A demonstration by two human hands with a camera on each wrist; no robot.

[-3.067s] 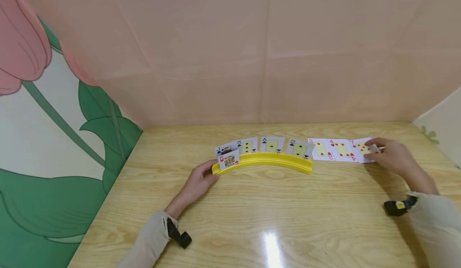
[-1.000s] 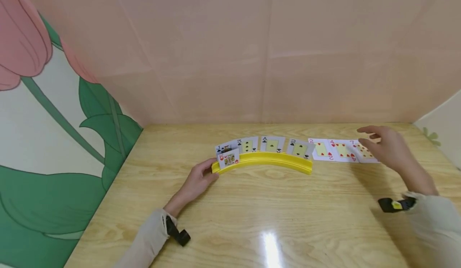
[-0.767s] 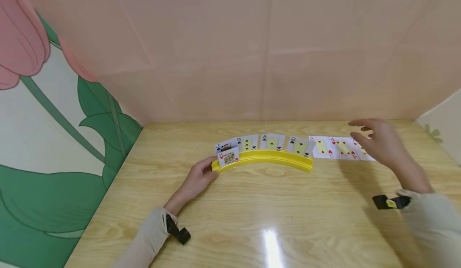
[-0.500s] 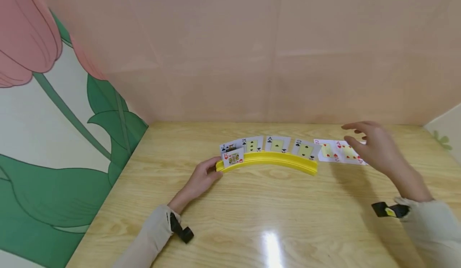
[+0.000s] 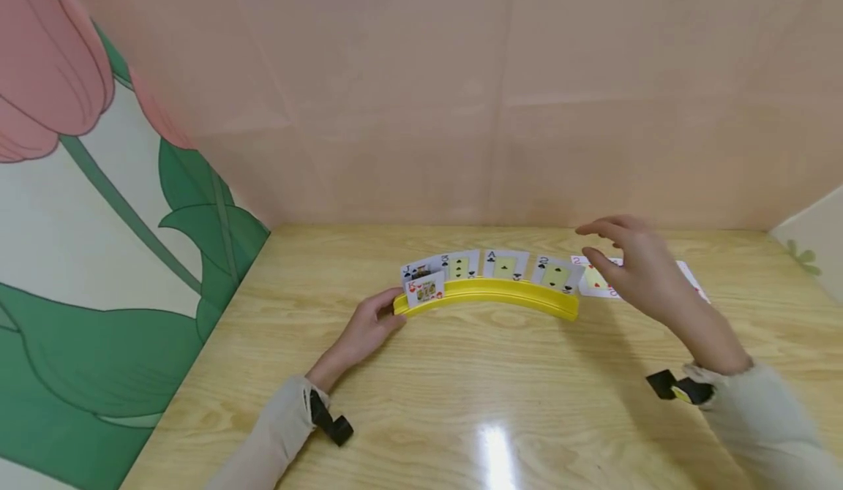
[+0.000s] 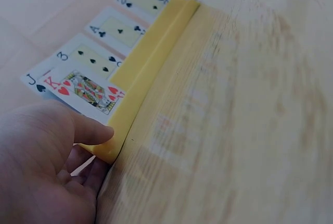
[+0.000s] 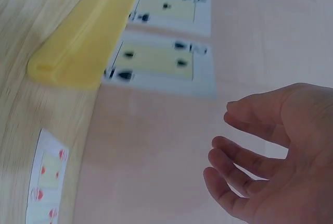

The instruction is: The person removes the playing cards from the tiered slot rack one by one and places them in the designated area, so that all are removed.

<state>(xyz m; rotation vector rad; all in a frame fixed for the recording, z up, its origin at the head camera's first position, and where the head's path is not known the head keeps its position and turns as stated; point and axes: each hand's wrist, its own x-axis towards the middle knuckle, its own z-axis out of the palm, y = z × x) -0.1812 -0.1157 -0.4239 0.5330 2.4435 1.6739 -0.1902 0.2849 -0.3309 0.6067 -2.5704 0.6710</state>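
My left hand [image 5: 365, 329] grips the left end of a curved yellow card holder [image 5: 500, 289], thumb in front and fingers behind in the left wrist view. In its slots stand playing cards: a king of hearts [image 5: 426, 289] in front, and behind it a jack of spades [image 6: 34, 82], a black three [image 5: 462, 265], an ace of clubs [image 5: 506, 265] and a two of spades [image 7: 156, 61]. Beyond the holder's right end, my right hand [image 5: 648, 274] hovers with loosely bent fingers and nothing between them. Under it, a red two [image 5: 594, 279] lies partly covered.
The red cards lie in a row on the wooden table [image 5: 527, 380]; my right hand hides most of the others, with a white card edge [image 5: 691, 274] showing. A pink wall [image 5: 395, 110] rises close behind the cards, and a flower mural [image 5: 132, 256] stands at left.
My right hand has let go of the red seven at the row's right end, lifted and moved left over the row. The left hand keeps its grip on the card holder.
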